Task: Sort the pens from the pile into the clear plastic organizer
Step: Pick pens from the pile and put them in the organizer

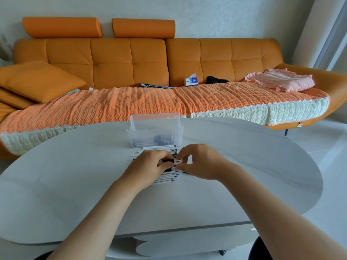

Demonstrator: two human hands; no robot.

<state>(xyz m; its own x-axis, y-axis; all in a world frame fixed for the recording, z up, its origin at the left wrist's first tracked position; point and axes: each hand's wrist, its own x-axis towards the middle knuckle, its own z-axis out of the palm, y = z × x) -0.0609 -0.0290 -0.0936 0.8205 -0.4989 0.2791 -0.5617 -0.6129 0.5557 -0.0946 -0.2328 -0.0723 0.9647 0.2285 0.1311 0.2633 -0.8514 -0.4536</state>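
The pens [167,178] lie piled on the table [244,156], just in front of the organizer [155,132], which already contains several pens. The left hand [150,162] is curled around a bundle from the pile. The right hand [199,162] pinches the bundle's tips between thumb and forefinger.

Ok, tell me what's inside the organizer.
A few pens lie low in the organizer, showing as dark and white shapes through its ribbed front wall. The ribbing blurs them, so their number and how they are arranged cannot be told.
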